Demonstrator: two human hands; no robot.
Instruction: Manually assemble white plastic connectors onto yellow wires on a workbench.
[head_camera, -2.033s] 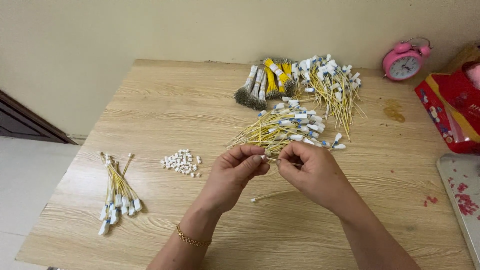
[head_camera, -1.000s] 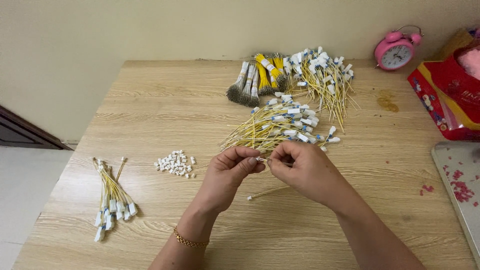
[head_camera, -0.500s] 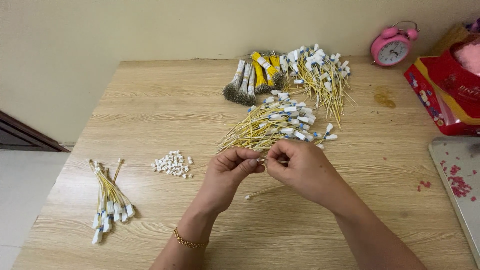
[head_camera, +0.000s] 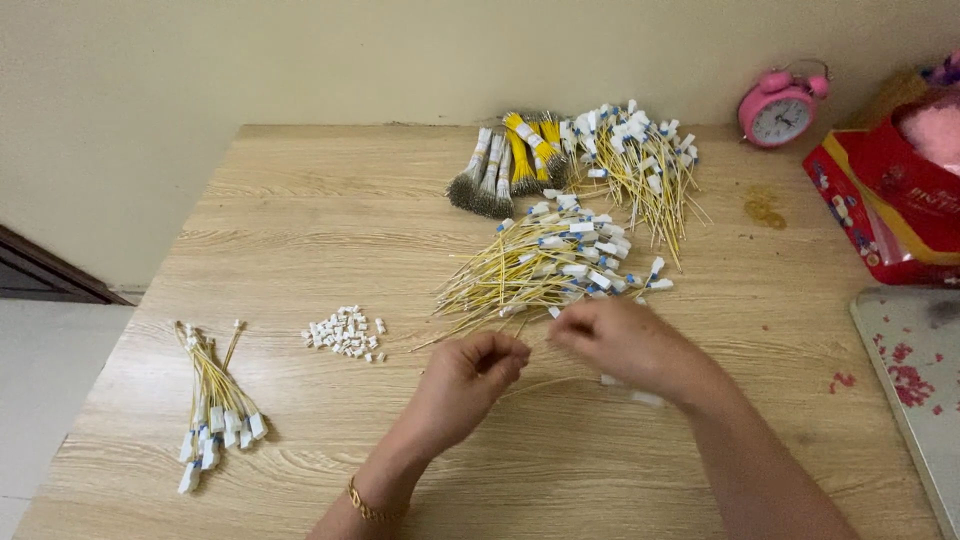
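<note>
My left hand (head_camera: 470, 375) pinched a yellow wire (head_camera: 545, 384) low over the surface (head_camera: 300, 220), steadying it; my right hand (head_camera: 625, 345) was blurred, grip unclear; the wire pile (head_camera: 545, 265) lay just beyond, within reach.

A wire pile (head_camera: 555, 268) lies mid-surface (head_camera: 300, 220); connectors (head_camera: 346, 332) sit to its left, a wire bundle (head_camera: 212, 405) near the left edge, a clock (head_camera: 781, 109) at the far right corner.

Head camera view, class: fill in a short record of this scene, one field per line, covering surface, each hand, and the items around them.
Surface: wooden table
Left hand: fingers curled, pinching something too small to tell
Right hand: at near edge of yellow wire pile
Left of hands: small white connectors; finished wire bundle
Far side: tagged wire heap; banded bundles; pink alarm clock
</note>
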